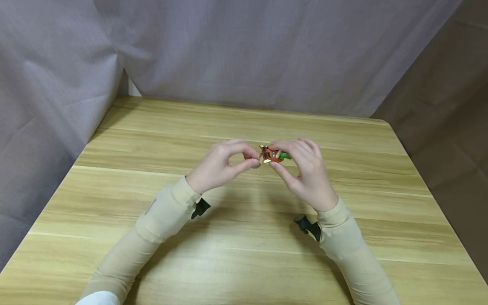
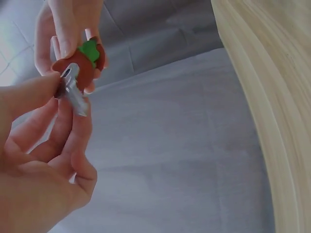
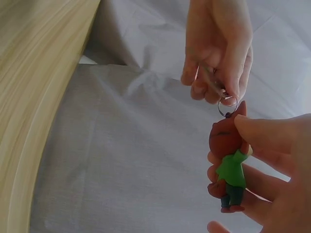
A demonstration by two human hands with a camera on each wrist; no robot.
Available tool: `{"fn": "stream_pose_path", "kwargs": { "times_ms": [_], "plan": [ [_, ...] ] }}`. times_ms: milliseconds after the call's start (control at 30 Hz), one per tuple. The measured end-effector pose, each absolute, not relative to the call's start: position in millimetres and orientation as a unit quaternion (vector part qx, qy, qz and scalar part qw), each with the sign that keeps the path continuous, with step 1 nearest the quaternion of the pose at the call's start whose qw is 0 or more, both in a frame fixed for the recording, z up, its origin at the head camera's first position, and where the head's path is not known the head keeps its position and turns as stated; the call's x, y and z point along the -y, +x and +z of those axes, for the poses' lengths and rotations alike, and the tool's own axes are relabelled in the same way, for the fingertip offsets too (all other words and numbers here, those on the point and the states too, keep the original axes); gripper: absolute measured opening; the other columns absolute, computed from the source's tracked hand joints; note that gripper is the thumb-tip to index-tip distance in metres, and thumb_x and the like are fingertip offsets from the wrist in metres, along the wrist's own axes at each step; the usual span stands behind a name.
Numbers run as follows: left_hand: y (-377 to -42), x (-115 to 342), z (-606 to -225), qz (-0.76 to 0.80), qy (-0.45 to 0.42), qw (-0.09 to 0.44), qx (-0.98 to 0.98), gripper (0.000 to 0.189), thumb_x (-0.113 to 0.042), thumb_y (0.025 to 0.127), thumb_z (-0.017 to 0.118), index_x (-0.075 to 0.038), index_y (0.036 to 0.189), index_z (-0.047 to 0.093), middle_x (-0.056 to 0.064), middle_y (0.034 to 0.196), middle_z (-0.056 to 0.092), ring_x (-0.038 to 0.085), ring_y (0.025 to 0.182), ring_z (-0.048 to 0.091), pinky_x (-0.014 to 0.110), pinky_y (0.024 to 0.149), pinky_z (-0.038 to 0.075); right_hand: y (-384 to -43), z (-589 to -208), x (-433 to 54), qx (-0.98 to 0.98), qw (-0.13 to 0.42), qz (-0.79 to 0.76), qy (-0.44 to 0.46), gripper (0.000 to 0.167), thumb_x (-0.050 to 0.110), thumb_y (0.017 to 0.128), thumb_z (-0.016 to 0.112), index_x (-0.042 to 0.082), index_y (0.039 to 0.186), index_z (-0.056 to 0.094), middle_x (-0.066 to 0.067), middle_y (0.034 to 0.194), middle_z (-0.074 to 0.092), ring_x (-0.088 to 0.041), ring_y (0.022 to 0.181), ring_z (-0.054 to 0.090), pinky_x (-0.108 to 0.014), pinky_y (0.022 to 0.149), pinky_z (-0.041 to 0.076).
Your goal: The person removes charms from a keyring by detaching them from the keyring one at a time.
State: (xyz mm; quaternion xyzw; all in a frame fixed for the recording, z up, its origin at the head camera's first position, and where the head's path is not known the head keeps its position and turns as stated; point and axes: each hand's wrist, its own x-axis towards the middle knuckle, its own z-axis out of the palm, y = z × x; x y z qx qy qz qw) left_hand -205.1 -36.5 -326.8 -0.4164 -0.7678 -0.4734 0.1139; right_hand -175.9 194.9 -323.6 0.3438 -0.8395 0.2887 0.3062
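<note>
A small keychain figurine [image 3: 232,170] has a reddish-brown animal head with pointed ears, a green top and dark trousers. My right hand [image 1: 305,169] grips it between thumb and fingers, its head towards the left hand. A thin metal ring [image 3: 219,108] joins the top of its head. My left hand [image 1: 217,165] pinches a silvery metal piece [image 2: 77,97] by the ring, between thumb and fingertips. Whether that piece is a key or a clasp I cannot tell. Both hands are close together above the table, and the right fingers partly cover the figurine in the head view.
The wood-grain table [image 1: 244,262] stretches beneath both arms. Grey cloth [image 1: 236,51] hangs behind its far edge and along the sides. A dark wrist camera [image 1: 200,208] is strapped under the left sleeve, and another camera [image 1: 307,226] under the right.
</note>
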Motion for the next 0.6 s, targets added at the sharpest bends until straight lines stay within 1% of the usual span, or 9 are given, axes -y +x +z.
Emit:
{"fn": "stream_pose_path", "kwargs": {
  "times_ms": [133,300,500,600],
  "plan": [
    [-207.2,36.8,-329.4,-0.486,-0.418,0.120,0.758,0.007,0.000,0.092,0.077,0.002,0.099,0.076,0.012,0.093,0.073,0.024,0.089,0.068,0.037,0.090,0.053,-175.7,-324.1,-195.4,0.837,0.302,0.299,0.344,0.038,-0.006,0.083,0.083,-0.002,0.119,0.071,-0.018,0.113,0.078,-0.035,0.102,0.072,-0.056,0.111,0.041],
    [-207.5,39.0,-330.0,-0.480,-0.415,0.136,0.761,0.007,-0.001,0.092,0.077,0.001,0.098,0.076,0.011,0.091,0.074,0.025,0.088,0.069,0.038,0.090,0.051,-174.7,-324.5,-195.7,0.834,0.301,0.302,0.351,0.037,-0.005,0.082,0.083,-0.002,0.117,0.071,-0.019,0.116,0.077,-0.036,0.104,0.071,-0.059,0.113,0.039],
    [-206.4,39.5,-328.6,-0.452,-0.440,0.187,0.753,0.003,0.000,0.093,0.076,0.001,0.096,0.076,0.010,0.085,0.073,0.022,0.081,0.067,0.039,0.085,0.052,-174.3,-320.7,-195.9,0.830,0.301,0.286,0.373,0.033,0.001,0.086,0.082,-0.001,0.117,0.071,-0.020,0.117,0.076,-0.036,0.108,0.070,-0.059,0.114,0.037],
    [-204.8,38.7,-327.3,-0.429,-0.454,0.213,0.751,0.002,-0.001,0.094,0.075,0.000,0.094,0.077,0.009,0.083,0.072,0.019,0.078,0.065,0.040,0.083,0.051,-173.9,-319.7,-196.5,0.828,0.305,0.273,0.383,0.033,0.001,0.085,0.083,0.000,0.116,0.072,-0.020,0.116,0.076,-0.035,0.107,0.070,-0.059,0.113,0.037]
  ]
}}
